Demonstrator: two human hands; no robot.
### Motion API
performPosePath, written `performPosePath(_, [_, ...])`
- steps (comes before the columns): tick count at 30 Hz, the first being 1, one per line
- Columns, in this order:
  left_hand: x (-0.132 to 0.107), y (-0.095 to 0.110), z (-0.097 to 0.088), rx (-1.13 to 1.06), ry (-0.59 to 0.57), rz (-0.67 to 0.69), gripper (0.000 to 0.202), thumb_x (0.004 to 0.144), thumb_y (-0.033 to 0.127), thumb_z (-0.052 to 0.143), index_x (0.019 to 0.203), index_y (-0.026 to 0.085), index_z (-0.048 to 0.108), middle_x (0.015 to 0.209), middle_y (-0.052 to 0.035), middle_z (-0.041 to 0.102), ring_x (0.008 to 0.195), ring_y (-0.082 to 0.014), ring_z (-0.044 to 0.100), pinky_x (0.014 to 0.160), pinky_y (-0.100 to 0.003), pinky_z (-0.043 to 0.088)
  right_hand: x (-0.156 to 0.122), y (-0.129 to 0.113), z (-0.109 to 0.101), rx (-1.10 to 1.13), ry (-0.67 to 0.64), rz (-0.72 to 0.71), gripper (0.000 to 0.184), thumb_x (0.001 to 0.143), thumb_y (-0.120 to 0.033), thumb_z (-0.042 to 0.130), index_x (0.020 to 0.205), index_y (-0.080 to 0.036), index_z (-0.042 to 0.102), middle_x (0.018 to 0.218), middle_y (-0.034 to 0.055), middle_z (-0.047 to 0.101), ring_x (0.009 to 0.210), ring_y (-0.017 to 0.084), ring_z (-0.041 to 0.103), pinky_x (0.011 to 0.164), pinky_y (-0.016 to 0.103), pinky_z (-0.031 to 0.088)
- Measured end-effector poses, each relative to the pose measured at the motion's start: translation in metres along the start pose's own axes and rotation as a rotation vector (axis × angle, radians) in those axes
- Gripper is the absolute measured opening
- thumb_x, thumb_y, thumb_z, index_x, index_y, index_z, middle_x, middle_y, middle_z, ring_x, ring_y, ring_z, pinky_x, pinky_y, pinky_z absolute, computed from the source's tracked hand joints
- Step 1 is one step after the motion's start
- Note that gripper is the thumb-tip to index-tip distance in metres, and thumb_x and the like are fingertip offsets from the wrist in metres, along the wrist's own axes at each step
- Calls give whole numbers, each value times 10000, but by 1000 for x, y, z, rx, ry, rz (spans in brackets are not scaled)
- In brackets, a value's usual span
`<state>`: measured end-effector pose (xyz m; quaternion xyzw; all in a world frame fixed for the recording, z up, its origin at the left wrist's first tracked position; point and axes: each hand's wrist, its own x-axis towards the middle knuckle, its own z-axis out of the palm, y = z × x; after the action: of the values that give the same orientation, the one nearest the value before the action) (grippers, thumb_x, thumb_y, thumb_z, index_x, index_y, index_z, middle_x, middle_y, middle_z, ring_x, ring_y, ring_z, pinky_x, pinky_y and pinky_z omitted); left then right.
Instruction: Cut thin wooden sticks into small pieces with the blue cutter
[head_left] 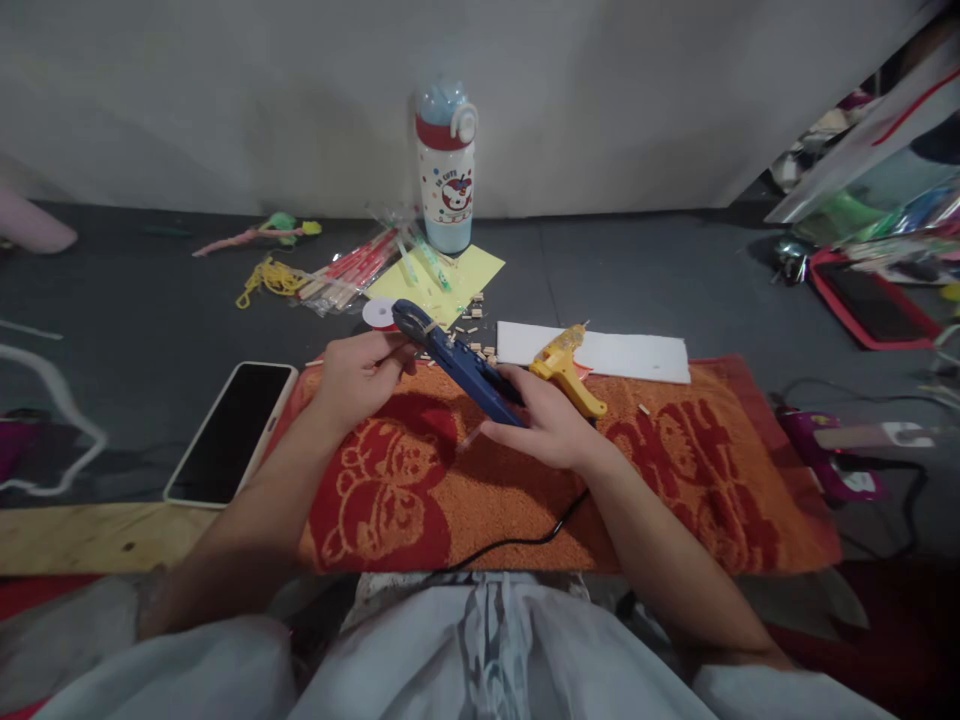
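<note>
My right hand (pixel 551 420) is closed round the handles of a blue hand cutter (pixel 469 375), which points up and to the left above the towel. At its head, the fingers of my left hand (pixel 364 375) are pinched together. A short pale end of a thin wooden stick (pixel 432 326) shows at the jaws, in line with those fingers; the rest is hidden. Small cut wooden pieces (pixel 475 312) lie scattered just beyond the cutter. Close to my right hand, a yellow glue gun (pixel 562 365) rests partly on a white board (pixel 634 354).
An orange and red towel (pixel 525 510) covers the table's front, with a black cord across it. A phone (pixel 232 432) lies at left. Behind stand a bottle (pixel 448 180), yellow paper (pixel 476 268) and bagged sticks (pixel 352 270). A purple glue gun (pixel 832 460) is at right.
</note>
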<state>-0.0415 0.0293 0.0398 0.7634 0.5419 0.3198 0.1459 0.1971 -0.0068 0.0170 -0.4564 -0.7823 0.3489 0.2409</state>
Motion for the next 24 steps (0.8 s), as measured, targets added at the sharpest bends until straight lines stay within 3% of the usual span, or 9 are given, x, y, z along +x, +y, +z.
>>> performPosePath(11, [2, -3, 3, 36, -15, -21, 282, 803, 270, 457, 610, 162, 631, 559, -8, 623, 538, -106, 563, 563, -219, 408, 0, -4, 1, -11, 16, 18, 537, 795, -494, 587, 1192, -137, 531, 1163, 162, 648, 968, 301, 645, 816, 413, 495])
performPosePath(24, [4, -3, 4, 102, -55, 56, 255, 798, 202, 433, 628, 168, 619, 641, -18, 665, 599, -115, 583, 603, -217, 404, 0, -8, -2, -42, -26, 37, 462, 816, -509, 556, 1066, -123, 591, 815, 76, 638, 675, 197, 571, 614, 306, 436])
